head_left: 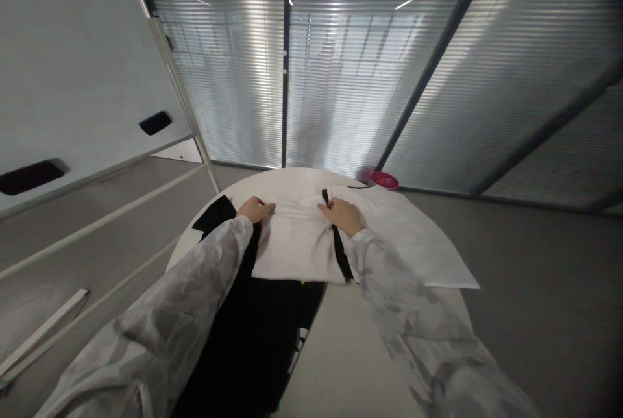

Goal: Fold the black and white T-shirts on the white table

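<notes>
A folded white cloth (302,246), perhaps a garment, lies on a round white table (335,366). My left hand (254,209) pinches its far left corner between thumb and fingers. At the far right corner my right hand (344,215) has thumb and fingers closed on the edge, beside a strip of black fabric. Beneath and to the left of the cloth spreads a black garment (248,340), with a white print on its right side. Another white garment (413,236) lies flat to the right, partly under my right forearm.
A pink basket (384,180) shows behind the table's far right edge. Glass partitions with blinds (341,80) stand beyond the table. On the left are a large grey panel (82,48) and a pale metal rail (107,220).
</notes>
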`<state>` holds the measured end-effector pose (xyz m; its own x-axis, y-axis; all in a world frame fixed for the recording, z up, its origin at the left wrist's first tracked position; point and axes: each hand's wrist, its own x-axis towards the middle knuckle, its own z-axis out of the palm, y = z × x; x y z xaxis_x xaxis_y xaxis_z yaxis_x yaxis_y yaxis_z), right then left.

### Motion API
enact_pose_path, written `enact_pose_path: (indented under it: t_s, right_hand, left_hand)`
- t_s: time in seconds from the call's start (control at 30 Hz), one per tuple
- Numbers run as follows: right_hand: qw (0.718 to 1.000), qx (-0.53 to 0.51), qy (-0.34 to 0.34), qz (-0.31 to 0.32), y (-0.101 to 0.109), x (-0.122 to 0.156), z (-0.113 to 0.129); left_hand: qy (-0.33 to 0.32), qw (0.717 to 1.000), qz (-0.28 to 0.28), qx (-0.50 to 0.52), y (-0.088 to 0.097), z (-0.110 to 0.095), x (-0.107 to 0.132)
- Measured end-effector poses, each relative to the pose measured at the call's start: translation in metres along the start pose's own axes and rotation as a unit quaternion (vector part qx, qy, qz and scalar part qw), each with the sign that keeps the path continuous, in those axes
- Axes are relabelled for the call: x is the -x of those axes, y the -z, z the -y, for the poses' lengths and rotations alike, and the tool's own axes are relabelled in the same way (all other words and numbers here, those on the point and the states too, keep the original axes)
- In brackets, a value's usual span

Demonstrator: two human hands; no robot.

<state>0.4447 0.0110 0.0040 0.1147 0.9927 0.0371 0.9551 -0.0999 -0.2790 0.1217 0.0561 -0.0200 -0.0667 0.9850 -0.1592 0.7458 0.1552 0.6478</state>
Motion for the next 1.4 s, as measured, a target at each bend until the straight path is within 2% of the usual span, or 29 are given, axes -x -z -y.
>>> enact_pose_path:
  t_s: [0.1, 0.23, 0.33, 0.5, 0.6, 0.8, 0.87, 0.9, 0.97, 1.03, 1.1, 1.17, 1.23, 1.27, 1.33, 1.4]
  right_hand:
    - [1.0, 0.02, 0.004, -0.002, -0.004, -0.011, 0.001]
    - [0.999, 0.045, -0.006, -0.014, -0.008, -0.009, -0.003]
    - [0.999, 0.038, 0.016, -0.019, -0.009, -0.007, -0.001]
    - [0.998, -0.035, 0.037, 0.043, -0.008, -0.024, 0.007]
    - [0.992, -0.088, 0.053, 0.075, -0.01, -0.036, 0.012]
    - [0.979, -0.197, 0.043, 0.039, -0.012, -0.046, 0.01]
    - [0.959, -0.282, 0.036, 0.005, -0.005, -0.051, 0.009]
    - [0.938, -0.343, 0.035, -0.019, 0.001, -0.055, 0.01]
    - [0.879, -0.468, 0.048, -0.074, 0.021, -0.063, 0.014]
    - [0.828, -0.539, 0.093, -0.122, 0.049, -0.071, 0.023]
    - [0.8, -0.56, 0.147, -0.159, 0.08, -0.076, 0.032]
    - [0.782, -0.557, 0.2, -0.196, 0.106, -0.073, 0.038]
    - [0.769, -0.544, 0.248, -0.228, 0.119, -0.058, 0.036]
    - [0.766, -0.532, 0.27, -0.239, 0.119, -0.044, 0.031]
    - [0.782, -0.492, 0.302, -0.235, 0.107, -0.005, 0.015]
    - [0.833, -0.417, 0.326, -0.159, 0.084, 0.046, -0.007]
  left_hand:
    - [0.018, 0.999, 0.027, 0.002, 0.005, -0.003, -0.011]
    - [0.019, 1.0, 0.012, 0.009, 0.009, 0.001, -0.012]
    - [0.006, 1.0, 0.009, 0.009, 0.009, 0.0, -0.011]
    - [-0.016, 0.998, 0.053, -0.003, 0.008, -0.015, -0.02]
    - [-0.027, 0.998, 0.054, 0.024, 0.006, -0.025, -0.025]
    - [-0.034, 0.984, 0.038, 0.169, 0.006, -0.033, -0.022]
    - [-0.042, 0.972, 0.033, 0.228, 0.012, -0.038, -0.022]
    - [-0.049, 0.966, 0.028, 0.254, 0.017, -0.042, -0.023]
    - [-0.073, 0.946, 0.017, 0.316, 0.034, -0.058, -0.026]
    - [-0.121, 0.91, 0.004, 0.397, 0.057, -0.079, -0.029]
    - [-0.198, 0.864, -0.012, 0.463, 0.083, -0.102, -0.027]
    - [-0.287, 0.834, -0.031, 0.471, 0.107, -0.118, -0.017]
    - [-0.358, 0.828, -0.035, 0.429, 0.122, -0.119, 0.005]
    - [-0.382, 0.835, -0.029, 0.395, 0.125, -0.112, 0.02]
    - [-0.408, 0.859, -0.005, 0.308, 0.121, -0.086, 0.056]
    - [-0.423, 0.887, 0.041, 0.179, 0.105, -0.049, 0.095]
